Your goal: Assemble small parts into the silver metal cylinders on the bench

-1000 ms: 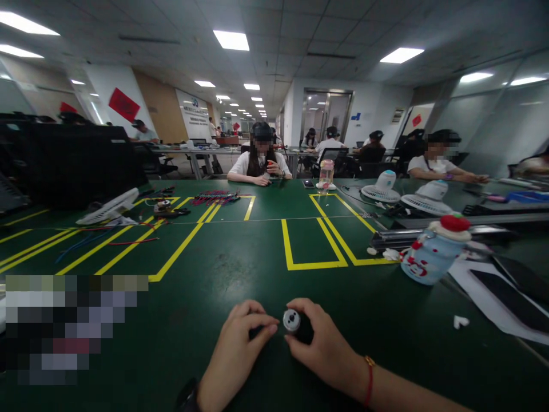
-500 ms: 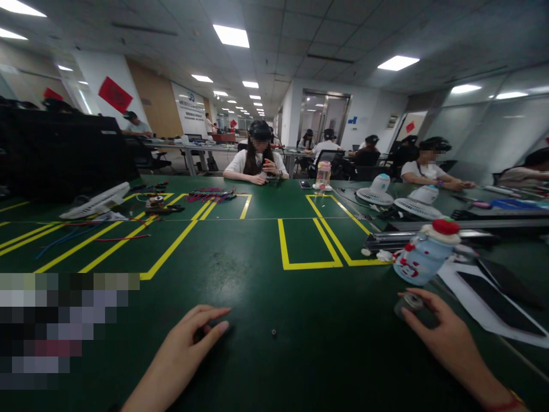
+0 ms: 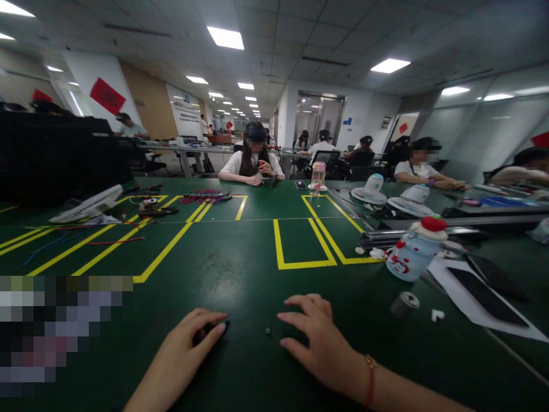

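A tiny dark ring-like part (image 3: pixel 268 331) lies on the green table between my hands. My right hand (image 3: pixel 315 337) is just right of it, thumb and fingers spread with nothing between them. My left hand (image 3: pixel 191 343) rests at the left with thumb and index finger nearly together. Something small and dark seems to be at their tips, too hidden to name. Farther right stands a small grey metal cylinder (image 3: pixel 405 305), untouched, with a small white piece (image 3: pixel 437 315) beside it.
A light-blue bottle with a red cap (image 3: pixel 414 252) stands at the right, near a dark flat slab (image 3: pixel 486 297) on white paper. White fans (image 3: pixel 369 191) and metal rails (image 3: pixel 386 237) lie behind. Wires (image 3: pixel 206 196) are at the far left. A person (image 3: pixel 253 160) sits opposite.
My right hand has let go of the grey metal cylinder and moved left to beside the tiny ring-like part. My left hand has hardly moved. The view has shifted slightly.
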A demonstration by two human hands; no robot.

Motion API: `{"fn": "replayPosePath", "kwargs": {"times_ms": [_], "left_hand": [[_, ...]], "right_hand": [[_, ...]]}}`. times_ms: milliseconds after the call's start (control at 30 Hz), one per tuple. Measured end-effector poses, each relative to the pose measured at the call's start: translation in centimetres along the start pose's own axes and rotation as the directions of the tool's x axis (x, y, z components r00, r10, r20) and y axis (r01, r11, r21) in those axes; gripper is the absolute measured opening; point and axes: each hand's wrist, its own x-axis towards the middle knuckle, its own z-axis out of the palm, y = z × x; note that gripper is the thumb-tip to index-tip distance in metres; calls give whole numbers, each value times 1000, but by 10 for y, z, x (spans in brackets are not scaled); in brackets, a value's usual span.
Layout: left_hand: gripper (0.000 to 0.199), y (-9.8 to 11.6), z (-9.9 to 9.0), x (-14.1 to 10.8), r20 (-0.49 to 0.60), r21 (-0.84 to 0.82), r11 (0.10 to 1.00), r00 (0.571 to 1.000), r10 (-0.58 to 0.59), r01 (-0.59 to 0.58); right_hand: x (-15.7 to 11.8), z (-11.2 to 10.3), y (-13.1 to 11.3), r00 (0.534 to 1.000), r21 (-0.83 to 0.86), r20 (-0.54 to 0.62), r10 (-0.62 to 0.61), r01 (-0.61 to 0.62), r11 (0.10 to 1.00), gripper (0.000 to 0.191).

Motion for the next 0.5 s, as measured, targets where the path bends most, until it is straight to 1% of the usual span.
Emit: {"fn": "replayPosePath", "kwargs": {"times_ms": [67, 100, 133, 200, 267, 300, 367, 400, 433, 467, 500], "left_hand": [[33, -2, -1, -1, -9, 18, 1000, 1000, 9, -8], [32, -3, -1, -1, -12, 24, 1000, 1000, 13, -13], [32, -3, -2, -2, -14, 28, 999, 1000, 16, -16], [31, -1, -2, -2, -6, 30, 999, 1000, 15, -15], [31, 1, -2, -2, 13, 24, 1000, 1000, 12, -13], [31, 1, -2, -3, 21, 18, 1000, 1000, 12, -12], [31, 2, -1, -3, 34, 4, 1000, 999, 13, -13], [31, 2, 0, -3, 38, -1, 1000, 999, 13, -13], [31, 1, 0, -3, 47, -5, 1000, 999, 12, -12], [31, 1, 0, -3, 55, -6, 1000, 998, 11, -10], [32, 0, 0, -3, 63, -5, 1000, 998, 10, -9]], "right_hand": [[17, 14, -18, 1000, 43, 14, -9, 8, 999, 24], [22, 17, -22, 1000, 50, 7, -9, 9, 999, 18], [25, 16, -22, 1000, 47, -9, -5, 6, 999, 13], [21, 2, -11, 997, 14, -70, 27, -26, 1000, 11], [6, -25, 14, 977, -70, -199, 80, -95, 993, 15], [-4, -40, 32, 952, -128, -290, 101, -143, 981, 17], [-30, -71, 71, 867, -250, -484, 118, -266, 931, 23], [-44, -85, 92, 801, -294, -586, 123, -352, 889, 26], [-57, -96, 111, 753, -323, -645, 132, -425, 846, 31], [-70, -105, 129, 732, -350, -670, 123, -458, 817, 34], [-81, -111, 144, 726, -372, -676, 127, -484, 792, 37]]}}
